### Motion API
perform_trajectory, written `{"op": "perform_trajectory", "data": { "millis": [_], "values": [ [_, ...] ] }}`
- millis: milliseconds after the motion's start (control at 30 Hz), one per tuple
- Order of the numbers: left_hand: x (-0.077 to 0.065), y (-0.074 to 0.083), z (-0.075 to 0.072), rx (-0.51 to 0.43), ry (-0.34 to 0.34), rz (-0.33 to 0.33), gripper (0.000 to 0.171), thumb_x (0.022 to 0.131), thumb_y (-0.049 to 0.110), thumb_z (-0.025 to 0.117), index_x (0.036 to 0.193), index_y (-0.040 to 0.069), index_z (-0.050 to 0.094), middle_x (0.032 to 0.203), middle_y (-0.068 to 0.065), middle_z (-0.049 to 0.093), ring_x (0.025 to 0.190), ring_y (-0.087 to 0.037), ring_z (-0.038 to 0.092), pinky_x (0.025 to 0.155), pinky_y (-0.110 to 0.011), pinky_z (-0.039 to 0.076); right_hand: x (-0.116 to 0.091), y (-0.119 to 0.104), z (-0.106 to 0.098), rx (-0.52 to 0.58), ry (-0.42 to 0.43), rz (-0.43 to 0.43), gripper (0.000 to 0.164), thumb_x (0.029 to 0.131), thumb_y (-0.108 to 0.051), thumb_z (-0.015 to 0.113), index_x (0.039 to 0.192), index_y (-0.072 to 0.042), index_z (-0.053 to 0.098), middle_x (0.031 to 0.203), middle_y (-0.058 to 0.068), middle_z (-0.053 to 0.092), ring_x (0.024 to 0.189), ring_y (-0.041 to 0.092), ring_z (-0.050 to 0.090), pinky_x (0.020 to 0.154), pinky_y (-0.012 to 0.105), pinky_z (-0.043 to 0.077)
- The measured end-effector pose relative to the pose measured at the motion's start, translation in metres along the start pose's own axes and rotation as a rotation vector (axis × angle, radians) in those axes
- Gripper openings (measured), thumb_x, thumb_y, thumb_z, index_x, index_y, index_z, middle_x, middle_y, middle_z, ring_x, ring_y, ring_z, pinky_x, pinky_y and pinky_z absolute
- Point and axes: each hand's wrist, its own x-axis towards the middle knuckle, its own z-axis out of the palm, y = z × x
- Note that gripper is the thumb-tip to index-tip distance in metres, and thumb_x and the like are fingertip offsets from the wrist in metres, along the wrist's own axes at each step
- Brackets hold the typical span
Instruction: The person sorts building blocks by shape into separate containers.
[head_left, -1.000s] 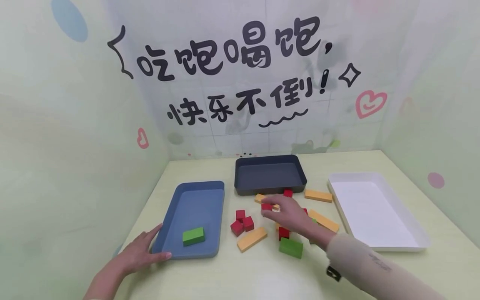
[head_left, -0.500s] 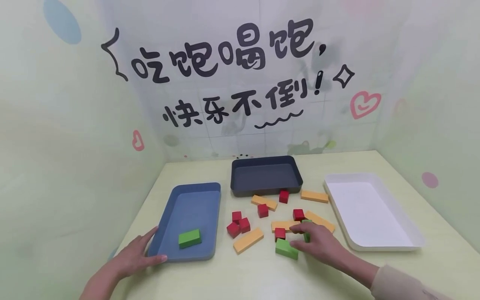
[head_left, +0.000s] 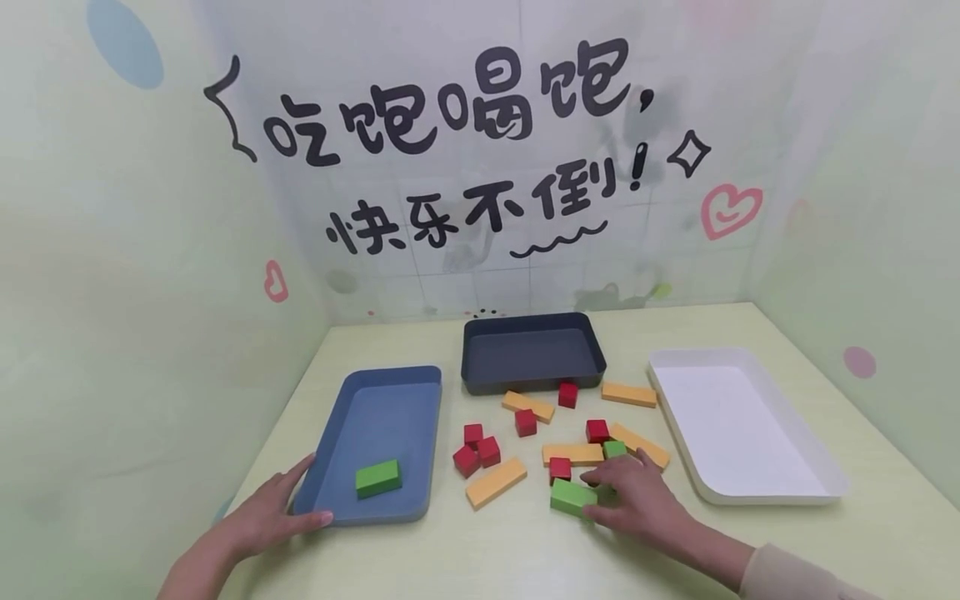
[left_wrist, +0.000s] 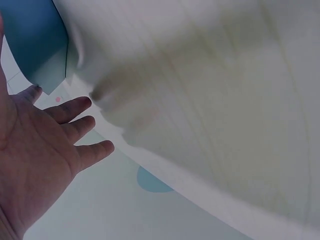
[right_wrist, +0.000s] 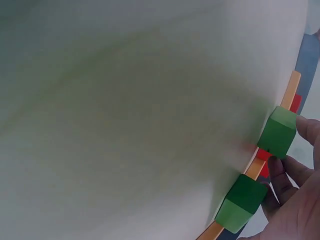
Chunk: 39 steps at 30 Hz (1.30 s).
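Observation:
My left hand (head_left: 262,515) rests against the near left corner of a blue tray (head_left: 382,421). Its fingers look straight in the left wrist view, with the tray's corner (left_wrist: 42,50) at the fingertips. One green block (head_left: 378,478) lies inside that tray. With thumb and fingers on either side, my right hand (head_left: 645,496) pinches the end of another green block (head_left: 570,496) on the table. The right wrist view shows the pinched block (right_wrist: 278,131) by the thumb. A second green block (right_wrist: 241,202) sits just beneath the other fingers, partly hidden by the hand in the head view.
Several red cubes (head_left: 488,451) and orange blocks (head_left: 497,483) lie scattered between the trays. A dark tray (head_left: 532,354) stands at the back, and a white tray (head_left: 746,425) on the right. Walls enclose the table (head_left: 450,558) at the back and sides.
My right hand has let go of a red cube near the dark tray, come nearer and right, and closed thumb and fingers on the front green block. The left hand stays by the blue tray.

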Motion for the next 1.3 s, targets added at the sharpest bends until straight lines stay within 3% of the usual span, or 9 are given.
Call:
{"op": "perform_trajectory", "data": {
  "millis": [133,300,767,1067,1200,1300],
  "values": [
    [0.0,0.002,0.0,-0.007,-0.01,-0.012,0.102,0.085,0.051,0.073,0.152,-0.007,0.024,0.142,-0.046,0.032,0.129,-0.064,0.031,0.096,-0.072,0.035,0.0,-0.003,0.002,-0.077,-0.022,-0.029,0.04,0.077,-0.038,0.083,0.11,-0.017,0.077,0.097,-0.007,0.069,0.099,0.019,0.059,0.104,0.071,0.026],
    [0.001,0.001,0.001,-0.004,-0.004,-0.009,0.102,0.084,0.052,0.074,0.152,-0.006,0.024,0.14,-0.046,0.033,0.128,-0.063,0.034,0.096,-0.071,0.036,0.0,-0.004,0.002,-0.101,-0.043,-0.055,0.04,0.076,-0.036,0.084,0.11,-0.016,0.076,0.096,-0.007,0.069,0.098,0.019,0.06,0.104,0.072,0.026],
    [0.003,-0.004,0.002,0.002,0.005,0.007,0.101,0.084,0.051,0.074,0.152,-0.006,0.026,0.139,-0.046,0.036,0.126,-0.062,0.037,0.095,-0.07,0.038,0.008,-0.015,-0.004,-0.007,-0.042,-0.068,0.038,0.078,-0.029,0.083,0.113,-0.016,0.075,0.102,-0.008,0.07,0.1,0.016,0.061,0.106,0.071,0.024],
    [0.001,-0.006,0.002,0.009,0.011,0.007,0.1,0.084,0.051,0.074,0.152,-0.006,0.026,0.14,-0.046,0.035,0.128,-0.063,0.034,0.096,-0.071,0.037,0.042,-0.043,-0.013,0.116,0.006,-0.077,0.031,0.081,-0.028,0.081,0.108,-0.015,0.075,0.097,-0.01,0.068,0.095,0.015,0.062,0.107,0.066,0.028],
    [0.0,-0.007,0.003,0.004,0.014,0.009,0.101,0.084,0.051,0.074,0.152,-0.005,0.026,0.139,-0.046,0.036,0.127,-0.063,0.036,0.095,-0.07,0.038,0.063,-0.058,-0.01,0.202,-0.014,-0.037,0.032,0.083,-0.029,0.08,0.111,-0.014,0.074,0.101,-0.008,0.068,0.105,0.023,0.061,0.109,0.067,0.023],
    [0.0,-0.005,0.003,0.0,0.02,0.02,0.101,0.084,0.051,0.075,0.152,-0.005,0.026,0.139,-0.045,0.037,0.126,-0.062,0.038,0.094,-0.07,0.039,0.079,-0.069,-0.008,0.29,-0.028,0.015,0.036,0.084,-0.029,0.079,0.116,-0.013,0.073,0.105,-0.006,0.067,0.105,0.026,0.06,0.103,0.057,0.038]
  ]
}}
